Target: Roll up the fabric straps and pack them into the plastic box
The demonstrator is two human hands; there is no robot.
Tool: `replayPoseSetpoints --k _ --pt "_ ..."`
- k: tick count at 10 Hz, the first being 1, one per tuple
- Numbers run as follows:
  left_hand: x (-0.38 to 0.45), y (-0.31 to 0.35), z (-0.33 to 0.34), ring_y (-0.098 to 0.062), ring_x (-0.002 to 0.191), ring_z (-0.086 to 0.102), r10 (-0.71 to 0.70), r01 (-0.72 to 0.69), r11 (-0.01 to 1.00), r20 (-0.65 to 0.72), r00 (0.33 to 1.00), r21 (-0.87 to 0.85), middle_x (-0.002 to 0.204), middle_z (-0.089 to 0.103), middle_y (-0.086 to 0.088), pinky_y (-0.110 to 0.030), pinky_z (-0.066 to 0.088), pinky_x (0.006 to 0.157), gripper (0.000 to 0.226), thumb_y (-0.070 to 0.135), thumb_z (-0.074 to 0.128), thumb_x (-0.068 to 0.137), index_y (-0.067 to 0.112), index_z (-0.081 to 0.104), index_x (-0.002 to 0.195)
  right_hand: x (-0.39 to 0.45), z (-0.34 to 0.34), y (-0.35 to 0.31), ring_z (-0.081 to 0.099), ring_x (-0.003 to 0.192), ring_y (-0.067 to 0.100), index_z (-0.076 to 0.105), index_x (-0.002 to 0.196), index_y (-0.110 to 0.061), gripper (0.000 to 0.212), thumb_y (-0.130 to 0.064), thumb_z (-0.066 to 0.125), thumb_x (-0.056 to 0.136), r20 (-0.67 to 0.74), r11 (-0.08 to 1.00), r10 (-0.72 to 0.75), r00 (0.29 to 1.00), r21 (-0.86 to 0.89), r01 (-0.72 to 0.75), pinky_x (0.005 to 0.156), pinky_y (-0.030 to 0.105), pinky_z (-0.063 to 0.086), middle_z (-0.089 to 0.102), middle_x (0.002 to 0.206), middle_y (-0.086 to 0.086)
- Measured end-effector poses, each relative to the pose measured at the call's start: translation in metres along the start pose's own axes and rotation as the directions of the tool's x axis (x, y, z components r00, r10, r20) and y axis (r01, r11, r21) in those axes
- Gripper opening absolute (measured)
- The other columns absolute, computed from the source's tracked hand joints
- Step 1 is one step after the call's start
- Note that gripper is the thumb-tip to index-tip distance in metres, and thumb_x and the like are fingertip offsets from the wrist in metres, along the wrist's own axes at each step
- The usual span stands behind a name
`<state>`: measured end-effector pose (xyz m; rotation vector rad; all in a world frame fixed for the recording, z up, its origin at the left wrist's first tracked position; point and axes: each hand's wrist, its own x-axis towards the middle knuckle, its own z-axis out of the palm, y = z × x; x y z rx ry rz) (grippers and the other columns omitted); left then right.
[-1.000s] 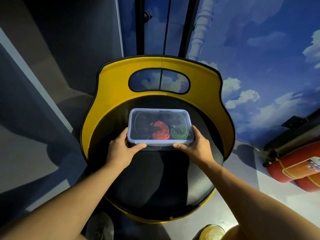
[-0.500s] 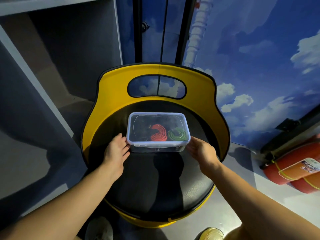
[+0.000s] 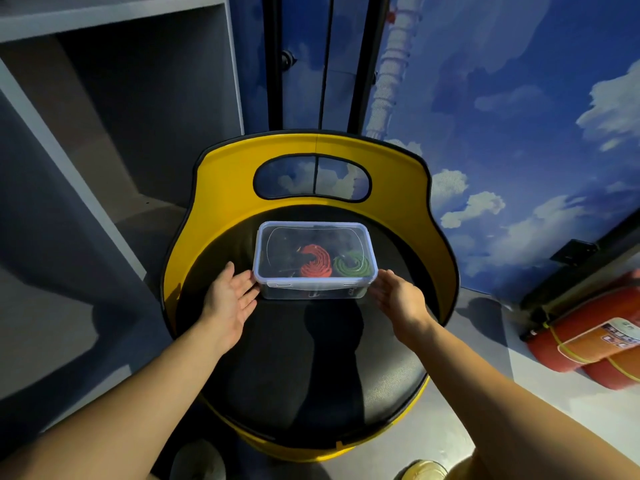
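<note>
At the bottom edge, a light shoe point(image 3: 424, 471) is cut off by the frame, and a second foot point(image 3: 197, 460) is seen only dimly in shadow. Two bare forearms are stretched forward over the black seat point(image 3: 311, 368) of a yellow-backed chair point(image 3: 221, 188). The left hand point(image 3: 230, 299) is spread wide, palm turned inward, its fingertips just beside or perhaps touching the near left corner of the plastic box point(image 3: 315, 289); contact cannot be judged. The right hand point(image 3: 398, 297) is likewise held open and empty by the near right corner, its palm side hidden from view. The box is set on the seat, toward the backrest, with its clear lid point(image 3: 273, 237) closed. Through the lid a rolled red strap point(image 3: 315, 263) and a rolled green strap point(image 3: 351, 266) are seen side by side; the left part of the box is dark and its contents cannot be made out. Farther right, red cylinders point(image 3: 588, 344) on the floor are cut off by the frame. Behind the chair, a sky-painted wall point(image 3: 519, 116) and grey shelving point(image 3: 104, 81) are visible.
</note>
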<state>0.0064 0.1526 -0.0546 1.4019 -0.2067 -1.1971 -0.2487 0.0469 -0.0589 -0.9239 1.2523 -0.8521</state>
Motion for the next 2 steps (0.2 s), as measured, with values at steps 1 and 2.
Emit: replayPoseSetpoints --k 1,2 --pt "-0.002 0.003 0.002 -0.03 0.143 0.042 0.017 -0.015 0.999 -0.065 0.998 0.03 0.155 0.045 -0.013 -0.045 0.03 0.12 0.062 0.049 0.03 0.107 0.008 0.039 0.153 -0.003 0.0 -0.008 0.051 0.066 0.011 0.056 0.079 -0.021 0.014 -0.023 0.052 0.092 -0.029 0.999 -0.026 0.999 -0.029 0.025 0.067 0.029 0.037 0.059 0.067 -0.004" --pt "-0.01 0.019 -0.002 -0.032 0.136 0.049 0.025 -0.009 0.993 -0.132 0.991 0.114 0.152 0.048 -0.016 -0.047 0.039 0.112 0.06 0.047 0.033 0.108 0.01 0.035 0.155 -0.009 -0.007 -0.022 0.042 0.074 0.019 0.056 0.076 -0.024 0.02 -0.032 0.054 0.093 -0.046 0.995 -0.038 0.998 -0.094 0.034 0.071 0.035 0.033 0.052 0.073 -0.001"
